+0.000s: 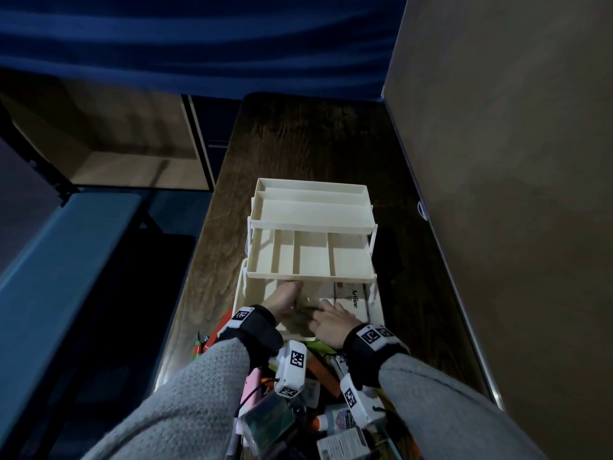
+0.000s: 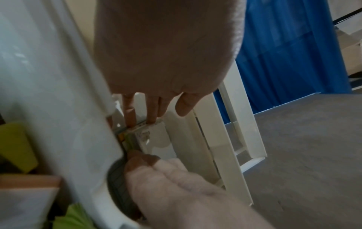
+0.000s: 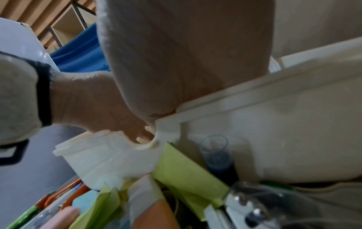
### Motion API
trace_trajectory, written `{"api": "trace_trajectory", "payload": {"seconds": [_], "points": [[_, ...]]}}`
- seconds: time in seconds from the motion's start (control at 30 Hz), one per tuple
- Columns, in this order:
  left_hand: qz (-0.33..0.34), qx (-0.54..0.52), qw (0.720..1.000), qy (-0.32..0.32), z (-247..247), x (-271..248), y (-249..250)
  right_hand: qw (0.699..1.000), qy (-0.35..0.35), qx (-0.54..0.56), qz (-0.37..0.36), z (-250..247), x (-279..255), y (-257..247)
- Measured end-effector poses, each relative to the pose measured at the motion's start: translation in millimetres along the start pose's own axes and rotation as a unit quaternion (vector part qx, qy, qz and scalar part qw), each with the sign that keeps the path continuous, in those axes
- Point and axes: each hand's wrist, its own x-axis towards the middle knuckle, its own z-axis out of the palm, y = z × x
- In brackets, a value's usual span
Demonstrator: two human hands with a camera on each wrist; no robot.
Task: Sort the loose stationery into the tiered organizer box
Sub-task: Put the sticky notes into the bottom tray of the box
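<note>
A cream tiered organizer box [image 1: 311, 240] stands on a dark wood-grain table [image 1: 298, 144], blue curtain [image 1: 199, 38] beyond. A box inside reads "Artline" [image 1: 354, 297]. Left hand [image 1: 282, 298] and right hand [image 1: 331, 322] together pinch a small pack [image 2: 140, 134] in the bottom tier.

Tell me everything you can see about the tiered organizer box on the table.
The tiered organizer box is cream plastic, fanned open in three stepped levels on white side arms. Top tray: long lengthwise slots, empty. Middle tray: four divided compartments, empty. Bottom bin holds a printed packet. It stands upright on the wooden table; left hand and right hand reach into the bin.
</note>
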Motion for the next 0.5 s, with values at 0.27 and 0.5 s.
{"api": "trace_trajectory", "payload": {"seconds": [0.27,0.5], "points": [[-0.012,0.054,0.998,-0.023,-6.2,-7.9,-8.3,0.996,0.084,0.028,0.012,-1.2,-5.8,2.9],[-0.025,0.123,0.991,-0.044,-2.6,-14.3,-8.9,0.986,0.16,0.017,0.031,6.1,-25.6,17.4]]}}
